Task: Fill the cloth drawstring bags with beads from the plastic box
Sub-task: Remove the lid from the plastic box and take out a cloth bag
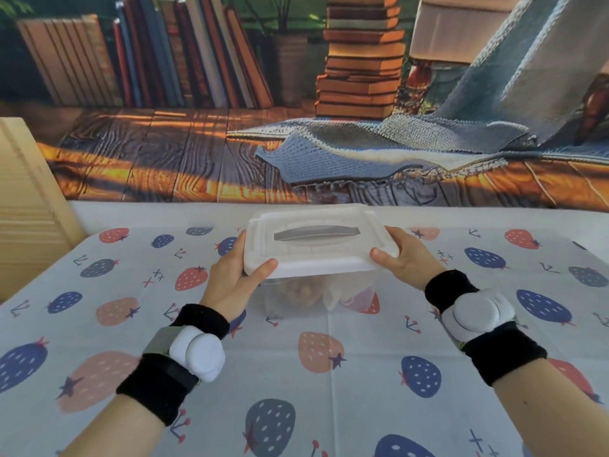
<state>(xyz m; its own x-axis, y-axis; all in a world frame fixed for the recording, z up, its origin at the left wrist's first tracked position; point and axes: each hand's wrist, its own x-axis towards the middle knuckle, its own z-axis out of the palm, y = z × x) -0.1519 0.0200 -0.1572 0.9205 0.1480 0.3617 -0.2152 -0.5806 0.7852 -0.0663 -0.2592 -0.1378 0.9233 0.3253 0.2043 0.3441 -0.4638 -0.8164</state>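
Plastic box (pixel 316 293) at 12 o'clock on worktop (pixel 329 374). Left hand (pixel 235 278) and right hand (pixel 403 258) grip lid (pixel 313 245) ends, lid tilted up. Risk: sudden release jolts box, brown beads (pixel 298 291) spill. Bags: possibly pale cloth inside, unclear.

My forearms are bare, with no sleeves reaching into view. On my left wrist (pixel 184 354) I wear two black terry-cloth sweatbands, one near the hand and one further up the arm, with a grey strap between them carrying a rounded white plastic pod made of two overlapping discs. My right wrist (pixel 478 319) is fitted the same way: two fuzzy black bands with a smooth white, round-capped device sitting between them.
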